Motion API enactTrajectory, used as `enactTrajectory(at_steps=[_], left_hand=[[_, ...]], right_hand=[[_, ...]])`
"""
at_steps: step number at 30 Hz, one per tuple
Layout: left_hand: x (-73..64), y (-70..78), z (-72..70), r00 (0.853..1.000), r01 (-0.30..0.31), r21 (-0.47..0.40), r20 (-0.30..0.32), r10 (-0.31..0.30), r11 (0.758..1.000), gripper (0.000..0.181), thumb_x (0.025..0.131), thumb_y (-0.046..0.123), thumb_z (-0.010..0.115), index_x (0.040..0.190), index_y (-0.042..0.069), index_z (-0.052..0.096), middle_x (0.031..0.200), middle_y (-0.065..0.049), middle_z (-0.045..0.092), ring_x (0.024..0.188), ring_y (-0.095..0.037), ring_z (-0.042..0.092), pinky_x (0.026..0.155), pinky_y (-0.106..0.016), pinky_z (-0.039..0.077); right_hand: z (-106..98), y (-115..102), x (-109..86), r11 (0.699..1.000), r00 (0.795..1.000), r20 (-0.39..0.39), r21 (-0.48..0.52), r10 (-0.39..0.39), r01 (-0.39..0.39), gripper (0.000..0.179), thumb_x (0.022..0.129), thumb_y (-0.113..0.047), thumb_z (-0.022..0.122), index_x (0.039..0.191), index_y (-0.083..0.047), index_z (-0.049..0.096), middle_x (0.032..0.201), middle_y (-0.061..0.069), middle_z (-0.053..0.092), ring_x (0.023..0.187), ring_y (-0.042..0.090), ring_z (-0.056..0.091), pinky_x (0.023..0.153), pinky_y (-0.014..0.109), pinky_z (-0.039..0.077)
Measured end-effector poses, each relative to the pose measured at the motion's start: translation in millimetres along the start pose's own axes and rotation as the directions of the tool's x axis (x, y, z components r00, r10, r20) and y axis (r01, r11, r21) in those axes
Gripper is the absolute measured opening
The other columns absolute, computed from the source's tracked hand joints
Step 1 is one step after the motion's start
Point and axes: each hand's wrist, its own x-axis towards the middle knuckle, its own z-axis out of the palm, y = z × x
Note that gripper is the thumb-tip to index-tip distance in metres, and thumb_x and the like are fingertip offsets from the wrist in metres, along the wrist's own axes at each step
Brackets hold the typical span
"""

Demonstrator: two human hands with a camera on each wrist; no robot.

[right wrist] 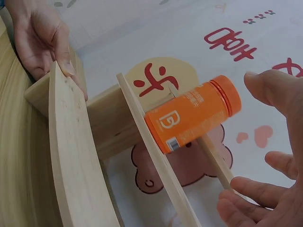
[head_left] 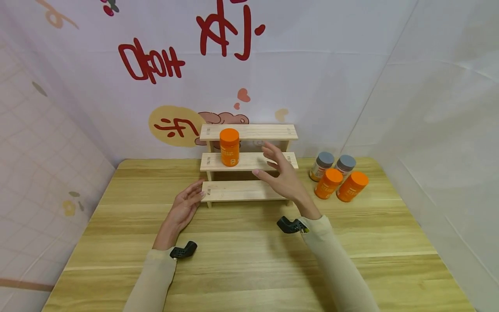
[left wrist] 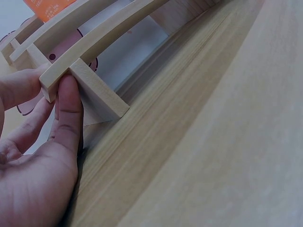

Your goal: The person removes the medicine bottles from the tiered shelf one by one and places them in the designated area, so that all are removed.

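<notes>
A three-step wooden display shelf (head_left: 243, 190) stands on the table against the back. At the left end of its lowest board, my left hand (head_left: 186, 206) pinches the board, the thumb above and a finger (left wrist: 69, 106) tucked below the edge. An orange pill bottle (head_left: 230, 149) with an orange lid stands upright on the left part of the middle step. My right hand (head_left: 286, 177) hovers over the right side of the shelf, thumb and fingers spread with nothing between them. In the right wrist view the bottle (right wrist: 191, 113) is apart from that hand's fingertips.
Right of the shelf, two more orange bottles (head_left: 328, 183) stand in front of two grey-lidded bottles (head_left: 322, 166) in a tight group. The wood-grain table (head_left: 234, 260) meets a white printed curtain (head_left: 331, 86) at the back and sides.
</notes>
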Motion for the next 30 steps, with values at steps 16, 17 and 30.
enactTrajectory(at_steps=[16, 17, 30], left_hand=[[0.8, -1.6, -2.0, 1.0, 0.009, 0.013, -0.015, -0.009, 1.0, 0.065, 0.101, 0.004, 0.063, 0.159, 0.004, 0.034, 0.121, 0.002, 0.053, 0.106, -0.005, 0.055, 0.082, -0.015, 0.05], [1.0, -1.7, -2.0, 1.0, 0.008, 0.013, -0.015, -0.008, 1.0, 0.065, 0.101, 0.004, 0.063, 0.159, 0.004, 0.035, 0.121, 0.002, 0.053, 0.106, -0.005, 0.055, 0.082, -0.015, 0.05], [1.0, -2.0, -1.6, 1.0, -0.002, 0.004, -0.003, 0.002, 1.0, 0.064, 0.102, 0.003, 0.062, 0.159, 0.004, 0.034, 0.119, 0.003, 0.055, 0.103, -0.005, 0.056, 0.081, -0.015, 0.049]], right_hand=[[35.4, 0.1, 45.2, 0.994, 0.997, 0.016, 0.08, 0.07, -0.071, 0.082, 0.094, -0.035, 0.076, 0.161, -0.025, 0.032, 0.16, 0.015, 0.042, 0.146, 0.032, 0.045, 0.12, 0.047, 0.04], [36.8, 0.9, 47.3, 0.995, 0.997, 0.015, 0.075, 0.071, -0.072, 0.082, 0.093, -0.036, 0.077, 0.161, -0.025, 0.032, 0.16, 0.015, 0.043, 0.146, 0.032, 0.045, 0.119, 0.047, 0.041], [56.1, 4.4, 68.8, 0.998, 0.998, 0.025, 0.027, 0.057, -0.057, 0.077, 0.094, -0.038, 0.076, 0.159, -0.021, 0.037, 0.15, 0.009, 0.055, 0.137, 0.023, 0.055, 0.114, 0.04, 0.047]])
